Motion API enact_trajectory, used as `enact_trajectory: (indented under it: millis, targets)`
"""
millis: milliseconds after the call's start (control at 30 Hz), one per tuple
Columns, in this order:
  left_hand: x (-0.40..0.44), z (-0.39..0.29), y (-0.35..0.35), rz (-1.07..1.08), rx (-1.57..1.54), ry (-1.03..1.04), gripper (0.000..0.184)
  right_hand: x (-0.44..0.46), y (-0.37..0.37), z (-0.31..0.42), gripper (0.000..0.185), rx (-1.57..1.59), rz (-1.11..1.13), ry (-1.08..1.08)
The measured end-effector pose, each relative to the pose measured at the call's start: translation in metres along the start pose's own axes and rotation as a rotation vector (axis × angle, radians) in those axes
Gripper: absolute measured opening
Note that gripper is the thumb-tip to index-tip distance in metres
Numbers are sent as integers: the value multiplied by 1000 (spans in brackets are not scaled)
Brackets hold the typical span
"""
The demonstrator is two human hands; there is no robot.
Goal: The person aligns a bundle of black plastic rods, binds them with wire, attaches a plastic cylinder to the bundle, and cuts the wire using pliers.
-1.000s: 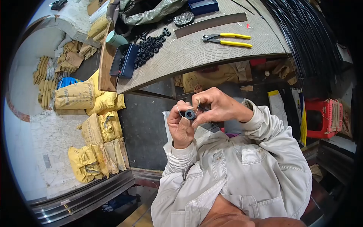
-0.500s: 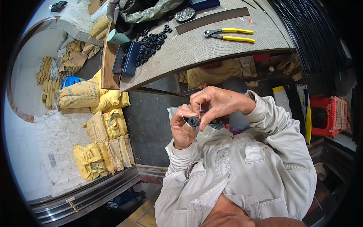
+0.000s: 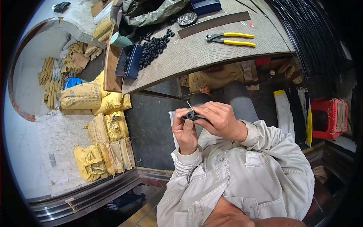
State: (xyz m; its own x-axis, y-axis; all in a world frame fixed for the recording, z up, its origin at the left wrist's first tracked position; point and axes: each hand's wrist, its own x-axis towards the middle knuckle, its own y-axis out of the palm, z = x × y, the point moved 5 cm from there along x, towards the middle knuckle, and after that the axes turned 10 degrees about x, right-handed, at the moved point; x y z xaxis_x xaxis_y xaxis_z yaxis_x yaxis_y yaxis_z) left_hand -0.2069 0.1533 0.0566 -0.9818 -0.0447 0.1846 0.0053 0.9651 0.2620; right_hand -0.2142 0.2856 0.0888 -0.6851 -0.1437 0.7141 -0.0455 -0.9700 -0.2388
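Observation:
In front of my chest, my left hand [image 3: 186, 137] pinches a small black ring-shaped part [image 3: 190, 115] between thumb and fingers, its round hole facing up at me. My right hand [image 3: 224, 122] is closed beside it, with its fingertips against the part's right side. A thin, light wire or pin [image 3: 190, 106] sticks up just behind the ring. Which fingers hold that wire, and whether the right fingertips grip the ring itself, is hidden.
On the table [image 3: 189, 53] lie a heap of similar black parts [image 3: 153, 51], a blue bin [image 3: 128, 62], yellow-handled pincers [image 3: 234, 39], a dark flat strip [image 3: 215, 24] and a round dish [image 3: 187, 19]. Yellow sacks [image 3: 90, 162] line the left; a red stool [image 3: 329, 118] stands right.
My right hand has come down from above the ring to its right side, fingers now lying flatter. The thin wire now tilts up to the left.

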Motion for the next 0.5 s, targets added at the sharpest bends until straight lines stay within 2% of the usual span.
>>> enact_trajectory:
  millis: [67, 133, 233, 367, 467, 500]
  targets:
    - [-2, 3, -4, -41, -22, -14, 25, 1, 2, 1, 36, -23, 4, 2]
    - [-4, 11, -8, -87, -121, -135, 26, 1, 2, 1, 36, -23, -10, 18]
    - [-2, 10, -4, -63, -152, -40, 26, -2, 4, 4, 36, -61, -38, 20]
    - [-2, 10, 0, -29, -150, -26, 23, -1, 3, 3, 33, -53, -43, 28]
    - [-2, 12, 3, -57, -182, -28, 24, 2, 0, 0, 28, -18, -10, 24]
    - [-3, 10, 5, -131, -146, -37, 25, 3, 0, -5, 27, 56, 38, 112]
